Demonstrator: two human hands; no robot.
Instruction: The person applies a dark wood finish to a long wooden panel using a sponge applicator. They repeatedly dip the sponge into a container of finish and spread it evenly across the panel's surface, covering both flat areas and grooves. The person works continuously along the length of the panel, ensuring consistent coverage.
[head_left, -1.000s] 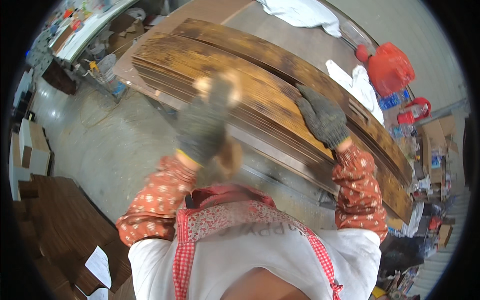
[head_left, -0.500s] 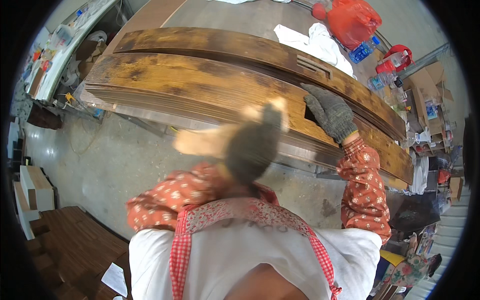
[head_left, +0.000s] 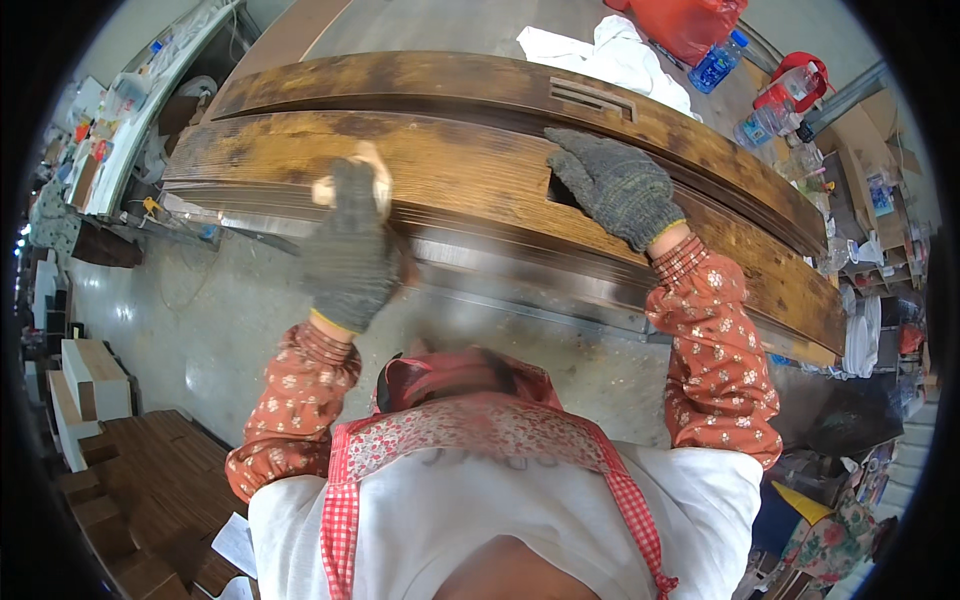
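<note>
A stack of long brown wood-grain boards lies across the table. My left hand, in a grey knit glove, is at the stack's near edge, left of the middle. It is closed on a pale cloth, which shows beyond the fingers and is slightly blurred. My right hand, in a matching glove, lies on the top board beside a dark cutout, its thumb apart from the fingers. Behind it, a second row of boards carries a rectangular slotted recess.
A white cloth, a red plastic bag and a blue-labelled bottle sit on the table's far side. At far left stands a cluttered workbench. Dark boards are stacked at lower left, near white-sided boxes.
My left hand has swung left and away from my body with the pale cloth, from over the floor gap to the boards' near edge. My right hand remains by the cutout.
</note>
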